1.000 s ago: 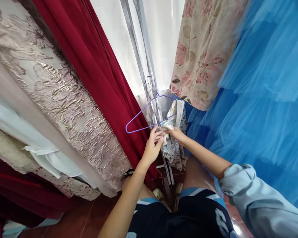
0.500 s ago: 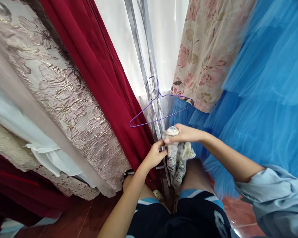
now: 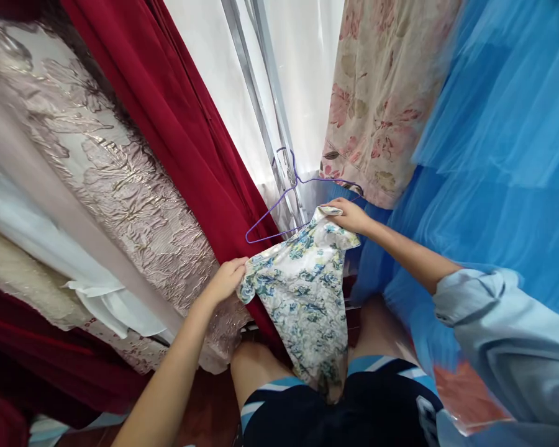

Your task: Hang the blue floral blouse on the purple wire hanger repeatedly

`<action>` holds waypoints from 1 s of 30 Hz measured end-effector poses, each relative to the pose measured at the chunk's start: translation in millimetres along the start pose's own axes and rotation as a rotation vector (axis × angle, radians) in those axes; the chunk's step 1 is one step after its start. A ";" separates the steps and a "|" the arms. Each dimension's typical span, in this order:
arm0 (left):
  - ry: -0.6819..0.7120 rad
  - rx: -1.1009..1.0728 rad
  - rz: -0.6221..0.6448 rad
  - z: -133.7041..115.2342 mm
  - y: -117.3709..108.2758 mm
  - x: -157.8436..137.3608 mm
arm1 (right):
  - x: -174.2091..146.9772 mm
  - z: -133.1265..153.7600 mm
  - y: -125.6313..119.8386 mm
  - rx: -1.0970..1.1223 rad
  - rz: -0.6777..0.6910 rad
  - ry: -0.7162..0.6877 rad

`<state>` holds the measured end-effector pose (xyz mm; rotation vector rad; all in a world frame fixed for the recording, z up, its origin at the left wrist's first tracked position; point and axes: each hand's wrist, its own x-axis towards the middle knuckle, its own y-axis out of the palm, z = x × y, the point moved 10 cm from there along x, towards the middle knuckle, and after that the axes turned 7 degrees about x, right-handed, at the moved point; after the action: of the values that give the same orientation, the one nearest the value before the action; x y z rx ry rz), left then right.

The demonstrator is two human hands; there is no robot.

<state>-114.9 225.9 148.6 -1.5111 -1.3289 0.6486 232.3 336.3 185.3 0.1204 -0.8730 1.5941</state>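
Observation:
A white garment with blue, green and yellow flowers point(image 3: 302, 292) hangs spread between my two hands, above my knees. My left hand point(image 3: 230, 278) pinches its left upper corner, which looks like a short sleeve or shoulder. At the upper right, my right hand point(image 3: 349, 216) has its fingers closed on the other shoulder. The garment's lower end narrows down between my thighs. Just behind its top edge, a thin purple hanger point(image 3: 265, 217) hangs by its hook on a metal stand, with part of its lower bar covered by the cloth.
Grey metal poles point(image 3: 256, 68) rise in front of a white curtain point(image 3: 195, 37). Long dark red cloth point(image 3: 168, 124) and a pink embossed dress point(image 3: 121, 180) hang on the left. A floral dress point(image 3: 368, 124) and blue tulle point(image 3: 489, 155) hang on the right, above a red tiled floor.
My hands have moved apart, the left one going left and the right one up and to the right. The bunched floral garment is now stretched open between them.

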 end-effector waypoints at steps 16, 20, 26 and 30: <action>0.170 0.210 -0.399 -122.7 -79.6 63.2 | -58.4 32.9 34.9 0.052 0.117 -0.021; 0.203 0.201 -0.484 -128.2 -76.5 60.5 | -67.4 40.2 -45.0 -0.001 -0.361 -0.201; 0.200 0.213 -0.463 -123.1 -62.7 61.2 | -75.0 39.0 -106.0 -0.159 -0.647 -0.298; 0.176 0.289 -0.475 -122.3 -64.6 60.7 | -54.8 19.9 -107.5 -0.043 -0.502 -0.180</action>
<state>-19.9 238.9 265.3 -0.9501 -1.3286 0.3715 333.2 276.1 219.3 0.4247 -0.9280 1.1049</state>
